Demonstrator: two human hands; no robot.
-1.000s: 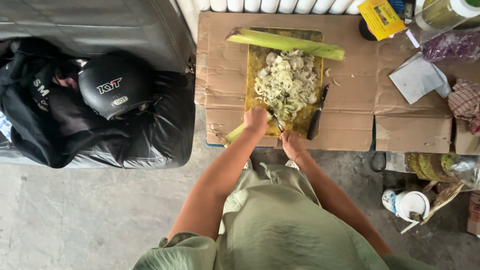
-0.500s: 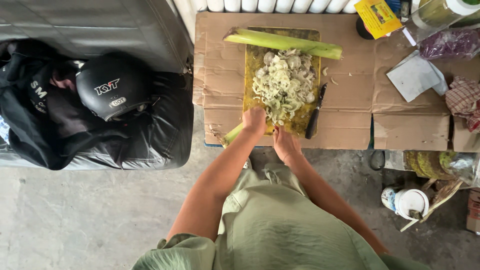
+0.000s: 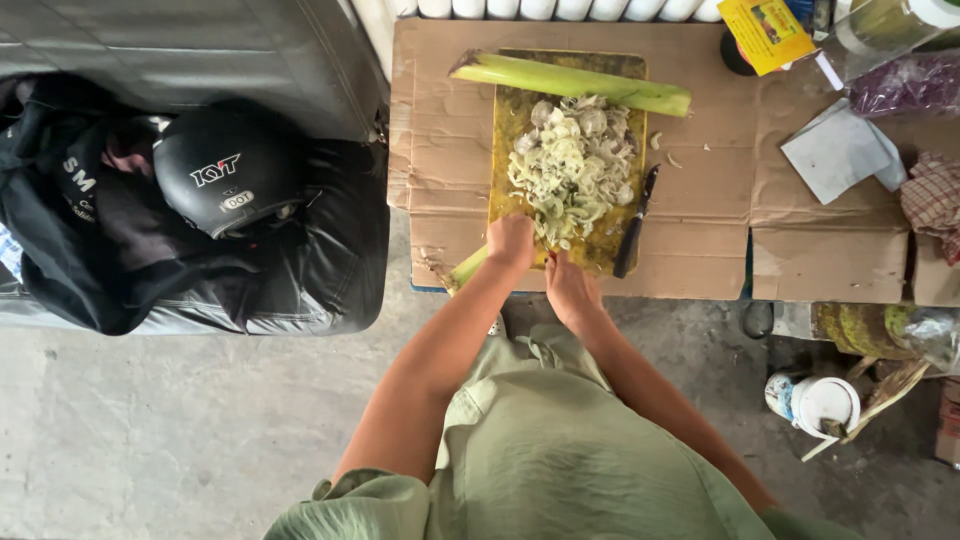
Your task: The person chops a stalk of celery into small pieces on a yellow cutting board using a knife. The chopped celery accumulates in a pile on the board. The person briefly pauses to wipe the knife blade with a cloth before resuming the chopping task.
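A yellow-brown cutting board lies on flattened cardboard. On it is a pile of pale sliced stalk pieces. A long green stalk lies across its far end. My left hand grips a short green stalk piece at the board's near left corner. My right hand rests just beside it at the board's near edge, fingertips at the slices; whether it pinches anything is hidden. A dark knife lies free on the board's right edge.
A black helmet sits on dark bags over a black seat at the left. On the cardboard's right are a white paper, a yellow packet, a purple bag and a checked cloth. A white pot stands on the concrete floor.
My right hand has shifted slightly left, closer to my left hand. The left hand keeps its hold on the stalk piece. The knife has not moved.
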